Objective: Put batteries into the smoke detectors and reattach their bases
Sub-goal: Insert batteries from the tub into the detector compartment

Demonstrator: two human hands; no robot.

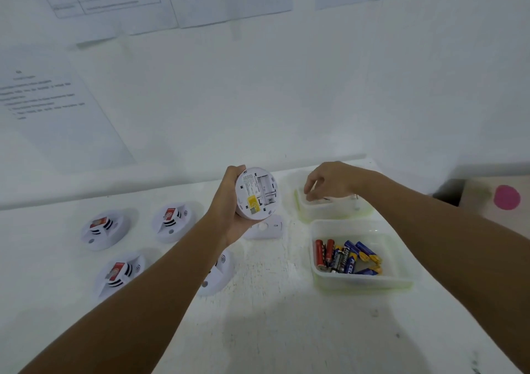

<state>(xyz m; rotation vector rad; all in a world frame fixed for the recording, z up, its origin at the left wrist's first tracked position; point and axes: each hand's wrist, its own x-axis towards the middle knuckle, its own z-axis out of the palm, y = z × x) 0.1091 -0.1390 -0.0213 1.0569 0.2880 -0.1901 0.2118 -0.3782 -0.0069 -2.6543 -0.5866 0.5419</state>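
Batteries (348, 257) fill near tub (401, 280).

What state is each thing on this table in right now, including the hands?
Held smoke detector: back up, battery bay open and empty.
Left hand: grips that detector.
Right hand: fingers curled, reaching into far tub; what it holds cannot be told.
Far tub: contents unclear.
Near tub: holds loose batteries.
Detached base: flat on table.
Other detectors: resting on table.

Bright, washed-out, soft blur; wide-angle bowing at edges; faint shadows.
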